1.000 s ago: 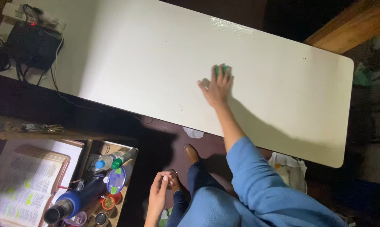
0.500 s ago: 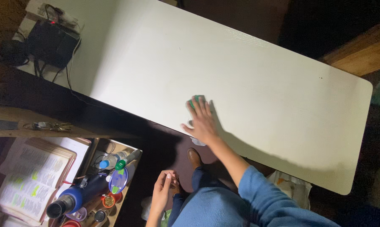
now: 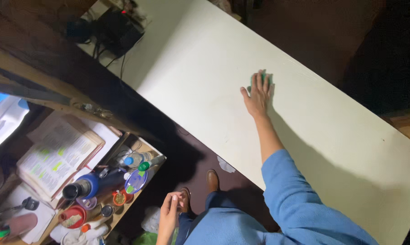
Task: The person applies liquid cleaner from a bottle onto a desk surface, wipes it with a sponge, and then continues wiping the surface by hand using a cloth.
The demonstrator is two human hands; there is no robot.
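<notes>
This looks like a dim study corner in a home: a long white bench (image 3: 205, 68), a cluttered side shelf (image 3: 143, 149) with an open highlighted book (image 3: 55, 156), a blue flask (image 3: 84, 187), small bottles (image 3: 137, 159), and a tangle of black cables (image 3: 112, 31).

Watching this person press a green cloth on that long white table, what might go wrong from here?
Two risks stand out. The right hand presses the green cloth on the white table with the arm stretched far out, so reaching further might cost balance. At the table's far corner, a black device with cables sits on the top; a wipe carried that way could snag or wet them. The left hand hangs free and braces nothing.
</notes>
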